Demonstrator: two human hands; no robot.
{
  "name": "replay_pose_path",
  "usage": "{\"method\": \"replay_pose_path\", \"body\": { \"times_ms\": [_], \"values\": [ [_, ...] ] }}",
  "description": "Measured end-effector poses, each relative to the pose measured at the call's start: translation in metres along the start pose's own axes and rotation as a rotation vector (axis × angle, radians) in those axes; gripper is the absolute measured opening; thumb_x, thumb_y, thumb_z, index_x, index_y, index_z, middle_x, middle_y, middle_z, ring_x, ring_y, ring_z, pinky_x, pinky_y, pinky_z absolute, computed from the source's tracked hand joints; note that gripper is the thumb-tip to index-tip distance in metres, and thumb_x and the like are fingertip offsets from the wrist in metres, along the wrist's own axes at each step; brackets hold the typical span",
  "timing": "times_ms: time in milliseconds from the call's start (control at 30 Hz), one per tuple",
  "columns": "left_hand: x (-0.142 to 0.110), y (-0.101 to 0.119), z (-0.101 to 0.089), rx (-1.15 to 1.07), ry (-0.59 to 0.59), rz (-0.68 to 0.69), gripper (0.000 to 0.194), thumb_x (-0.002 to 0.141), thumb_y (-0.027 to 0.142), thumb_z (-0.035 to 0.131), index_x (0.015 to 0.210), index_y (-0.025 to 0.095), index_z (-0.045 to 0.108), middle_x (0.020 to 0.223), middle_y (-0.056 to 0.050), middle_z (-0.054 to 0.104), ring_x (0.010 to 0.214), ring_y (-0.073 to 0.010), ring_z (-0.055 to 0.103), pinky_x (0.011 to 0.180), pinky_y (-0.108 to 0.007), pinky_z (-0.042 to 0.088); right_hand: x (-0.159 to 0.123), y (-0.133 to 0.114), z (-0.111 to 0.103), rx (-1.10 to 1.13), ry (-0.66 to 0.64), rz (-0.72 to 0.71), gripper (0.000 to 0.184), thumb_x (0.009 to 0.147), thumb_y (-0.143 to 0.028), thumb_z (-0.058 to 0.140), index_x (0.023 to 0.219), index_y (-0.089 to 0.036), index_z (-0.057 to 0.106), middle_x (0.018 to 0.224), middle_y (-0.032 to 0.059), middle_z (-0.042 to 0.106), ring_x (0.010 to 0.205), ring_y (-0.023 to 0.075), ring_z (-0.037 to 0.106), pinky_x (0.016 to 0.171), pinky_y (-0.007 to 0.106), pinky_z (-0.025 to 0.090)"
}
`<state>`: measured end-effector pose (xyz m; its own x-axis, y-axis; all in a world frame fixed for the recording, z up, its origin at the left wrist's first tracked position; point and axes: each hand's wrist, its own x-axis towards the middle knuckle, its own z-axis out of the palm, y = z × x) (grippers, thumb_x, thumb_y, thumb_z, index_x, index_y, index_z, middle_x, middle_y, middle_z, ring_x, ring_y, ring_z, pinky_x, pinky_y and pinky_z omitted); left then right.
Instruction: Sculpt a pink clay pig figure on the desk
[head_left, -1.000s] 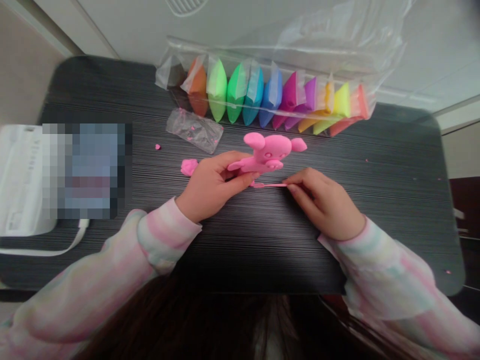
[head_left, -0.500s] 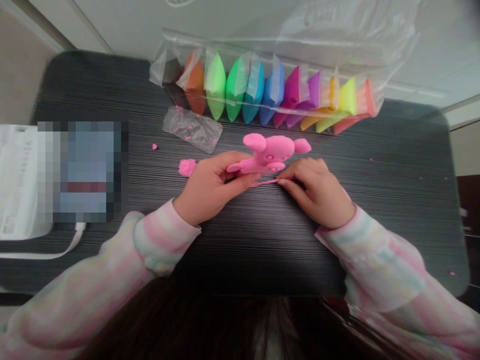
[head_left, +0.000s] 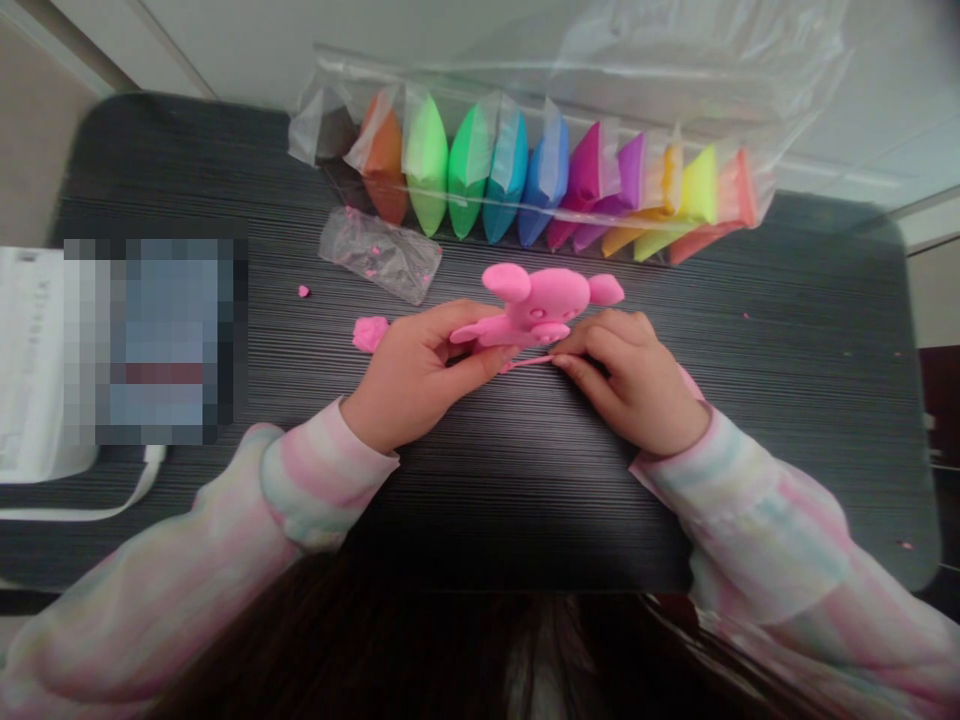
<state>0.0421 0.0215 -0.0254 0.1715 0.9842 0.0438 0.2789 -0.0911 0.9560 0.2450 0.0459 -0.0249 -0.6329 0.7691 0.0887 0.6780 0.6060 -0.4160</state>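
A pink clay animal figure [head_left: 551,300] with two big ears, eyes and a snout stands out above my left hand [head_left: 420,375]. That hand is closed around its lower body, with the thumb in front. A thin pink clay strand [head_left: 531,360] runs from beneath the figure to my right hand [head_left: 626,375], whose thumb and index finger pinch its far end. The other right fingers are curled. Just left of my left hand sits a crumpled pink clay lump [head_left: 370,335]. The figure's underside is hidden by my left hand.
Behind my hands lies a clear plastic bag [head_left: 495,200] of several coloured clay packets. A small clear wrapper [head_left: 380,255] with pink crumbs lies before it. At the left are a blurred-out device [head_left: 169,340], a white cable [head_left: 142,490] and a white package [head_left: 37,370].
The hands, figure and strand keep almost the same positions. The whole view has shifted very slightly.
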Motion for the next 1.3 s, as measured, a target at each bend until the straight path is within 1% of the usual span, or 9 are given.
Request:
{"method": "replay_pose_path", "body": {
  "times_ms": [167, 333, 467, 567, 667, 800, 933, 1133, 1300],
  "values": [
    [0.0008, -0.0005, -0.0001, 0.028, 0.008, 0.020, 0.008, 0.074, 0.021, 0.060, 0.079, 0.018, 0.065, 0.075, 0.002, 0.066, 0.072, -0.0142, 0.061, 0.067, -0.027, 0.048, 0.0004, -0.0004, 0.0016, -0.051, -0.021, 0.004, 0.016, 0.087, -0.027, 0.043, 0.080, -0.021, 0.056, 0.084, 0.0031, 0.062, 0.081, 0.0182, 0.054, 0.071, 0.033, 0.033],
    [0.0015, -0.0008, -0.0004, 0.045, 0.003, 0.039, 0.011, 0.075, 0.020, 0.060, 0.084, 0.018, 0.066, 0.076, 0.002, 0.067, 0.072, -0.0134, 0.062, 0.068, -0.026, 0.049, -0.0001, 0.0003, 0.0011, -0.031, -0.014, -0.014, 0.016, 0.086, -0.027, 0.043, 0.081, -0.021, 0.057, 0.083, 0.0028, 0.062, 0.082, 0.0180, 0.055, 0.071, 0.033, 0.034],
    [0.0018, -0.0026, -0.0002, -0.006, 0.012, 0.062, 0.012, 0.073, 0.019, 0.062, 0.085, 0.019, 0.066, 0.081, 0.003, 0.068, 0.073, -0.0116, 0.061, 0.068, -0.024, 0.049, 0.0000, 0.0008, 0.0015, -0.016, 0.005, -0.010, 0.015, 0.086, -0.027, 0.044, 0.082, -0.021, 0.057, 0.083, 0.0029, 0.062, 0.082, 0.0180, 0.055, 0.071, 0.033, 0.035],
    [0.0015, -0.0039, 0.0000, -0.012, 0.016, 0.053, 0.013, 0.073, 0.021, 0.062, 0.086, 0.020, 0.066, 0.082, 0.003, 0.068, 0.074, -0.0125, 0.061, 0.070, -0.026, 0.050, 0.0003, 0.0008, 0.0025, -0.045, -0.010, -0.003, 0.016, 0.086, -0.028, 0.044, 0.081, -0.021, 0.057, 0.083, 0.0032, 0.062, 0.082, 0.0185, 0.054, 0.071, 0.033, 0.034],
    [0.0009, -0.0039, 0.0000, -0.007, 0.008, 0.052, 0.015, 0.074, 0.024, 0.061, 0.088, 0.021, 0.066, 0.079, 0.002, 0.068, 0.072, -0.0132, 0.062, 0.068, -0.027, 0.050, 0.0002, 0.0004, 0.0025, -0.058, -0.021, 0.002, 0.016, 0.086, -0.029, 0.043, 0.081, -0.021, 0.057, 0.084, 0.0030, 0.062, 0.081, 0.0185, 0.054, 0.071, 0.033, 0.034],
    [0.0003, -0.0026, 0.0004, 0.008, 0.008, 0.030, 0.015, 0.074, 0.022, 0.060, 0.088, 0.018, 0.066, 0.077, 0.000, 0.069, 0.068, -0.0139, 0.062, 0.064, -0.027, 0.049, -0.0007, 0.0006, 0.0013, -0.025, 0.002, -0.003, 0.016, 0.086, -0.028, 0.043, 0.081, -0.021, 0.057, 0.083, 0.0031, 0.062, 0.081, 0.0182, 0.055, 0.071, 0.033, 0.034],
    [0.0000, -0.0026, 0.0011, 0.000, 0.029, 0.008, 0.014, 0.074, 0.024, 0.061, 0.086, 0.019, 0.066, 0.079, 0.000, 0.069, 0.068, -0.0138, 0.062, 0.063, -0.027, 0.049, -0.0012, 0.0016, 0.0011, -0.022, -0.014, -0.005, 0.016, 0.086, -0.028, 0.043, 0.080, -0.021, 0.057, 0.083, 0.0029, 0.063, 0.082, 0.0187, 0.055, 0.071, 0.034, 0.034],
    [0.0009, -0.0024, 0.0015, -0.025, 0.029, 0.024, 0.010, 0.073, 0.022, 0.061, 0.081, 0.018, 0.066, 0.076, 0.001, 0.068, 0.067, -0.0125, 0.061, 0.064, -0.024, 0.050, -0.0013, 0.0016, 0.0015, -0.014, -0.013, -0.002, 0.016, 0.086, -0.028, 0.044, 0.081, -0.021, 0.058, 0.085, 0.0029, 0.063, 0.082, 0.0180, 0.054, 0.071, 0.033, 0.034],
    [0.0008, 0.0026, 0.0014, 0.021, 0.041, 0.004, 0.013, 0.073, 0.021, 0.061, 0.086, 0.019, 0.066, 0.081, 0.000, 0.069, 0.071, -0.0133, 0.062, 0.067, -0.025, 0.050, -0.0009, 0.0024, 0.0013, -0.023, -0.015, -0.003, 0.017, 0.086, -0.029, 0.043, 0.081, -0.021, 0.058, 0.085, 0.0028, 0.063, 0.082, 0.0180, 0.055, 0.071, 0.033, 0.034]
  ]
}}
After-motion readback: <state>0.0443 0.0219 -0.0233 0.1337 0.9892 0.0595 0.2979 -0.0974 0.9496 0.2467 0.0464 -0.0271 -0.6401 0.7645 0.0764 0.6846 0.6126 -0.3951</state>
